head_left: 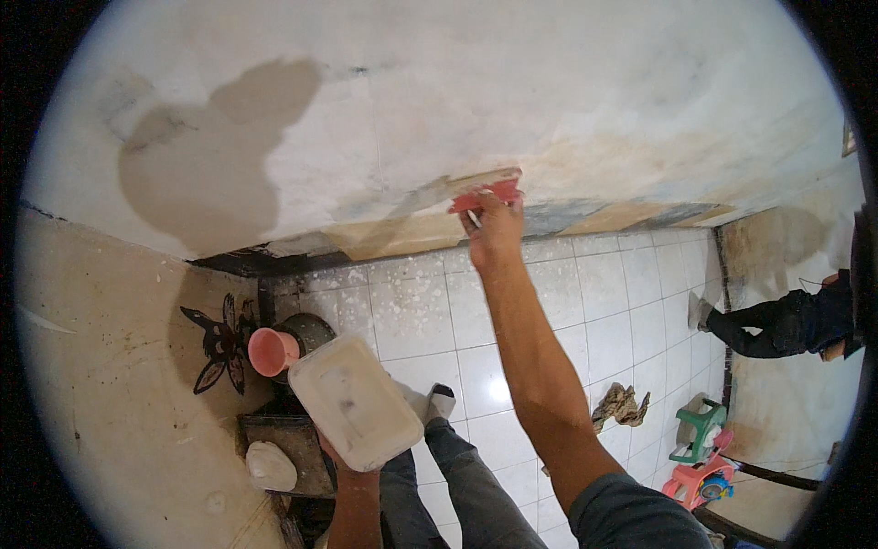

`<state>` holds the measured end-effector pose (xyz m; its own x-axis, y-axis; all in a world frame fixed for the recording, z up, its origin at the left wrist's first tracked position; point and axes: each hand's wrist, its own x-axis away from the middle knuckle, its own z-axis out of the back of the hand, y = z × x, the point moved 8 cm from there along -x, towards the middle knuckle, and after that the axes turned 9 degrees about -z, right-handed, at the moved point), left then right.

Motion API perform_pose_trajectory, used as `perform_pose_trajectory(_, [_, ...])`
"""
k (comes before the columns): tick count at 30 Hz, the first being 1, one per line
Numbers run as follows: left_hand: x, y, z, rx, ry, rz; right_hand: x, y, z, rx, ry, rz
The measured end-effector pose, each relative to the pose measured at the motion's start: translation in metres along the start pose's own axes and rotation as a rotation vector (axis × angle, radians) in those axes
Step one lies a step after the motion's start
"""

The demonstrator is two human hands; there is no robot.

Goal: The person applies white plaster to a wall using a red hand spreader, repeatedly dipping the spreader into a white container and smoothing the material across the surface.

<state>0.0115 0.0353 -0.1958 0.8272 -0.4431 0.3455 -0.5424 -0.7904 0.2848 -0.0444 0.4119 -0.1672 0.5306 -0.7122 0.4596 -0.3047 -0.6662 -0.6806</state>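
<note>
A red putty spreader [485, 194] is pinched in my right hand [498, 224], its edge against the wall [585, 119]. That wall is whitish and patchy, with a band of tan and grey blocks along its foot. My right arm is stretched out above the tiles. Lower down, my left hand [347, 460] grips a pale rectangular plastic tub [402, 437] from below and the side. Whitish paste coats the inside of the tub. Most of the left fingers are hidden under it.
Beside the tub are a pink plastic cup [273, 351] and a dark flower-shaped ornament [222, 346]. A white bundle [271, 467] rests on a dark box. White splatters mark the tiled floor [412, 316]. At right are a crumpled cloth [622, 405], a green stool [702, 428] and another person [786, 320].
</note>
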Motion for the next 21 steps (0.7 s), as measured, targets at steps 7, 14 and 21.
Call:
perform_pose_trajectory(7, [-0.001,0.005,0.001,-0.015,0.005,-0.018,0.066,0.028,-0.085,0.164,-0.311,0.133])
perform_pose_trajectory(14, [0.002,0.018,0.009,-0.024,0.025,-0.033,0.047,0.087,-0.002,0.144,-0.169,-0.304])
perform_pose_trajectory(21, [-0.002,0.035,0.024,-0.032,0.028,-0.034,-0.006,0.109,0.059,0.014,0.054,-0.319])
